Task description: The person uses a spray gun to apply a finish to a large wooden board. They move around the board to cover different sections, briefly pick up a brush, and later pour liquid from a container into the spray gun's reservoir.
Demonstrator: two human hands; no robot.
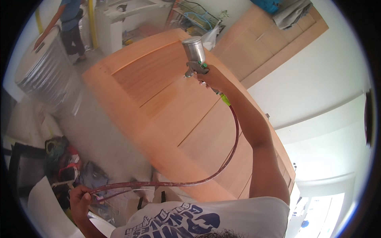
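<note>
My right hand [212, 77] is wrapped round the grip of a spray gun [194, 68], whose silver cup [193, 49] stands on top. The gun is held above a wooden panelled door [170, 107], its nozzle facing left. Haze hangs over the door's left side. From a yellow-green fitting under the grip, a dark red air hose [235, 139] curves down and leftward. At the lower left my left hand [80, 199] is closed round that hose, well off the door's edge. The fingers on the gun's trigger are partly hidden.
A second wooden door [274, 43] lies behind, with grey cloth [291, 15] on it. At the far left, a person in blue [71, 23] stands by a plastic-wrapped round object [49, 75]. Mixed clutter [69, 162] lies on the left floor. A wire rack [196, 18] stands at the back.
</note>
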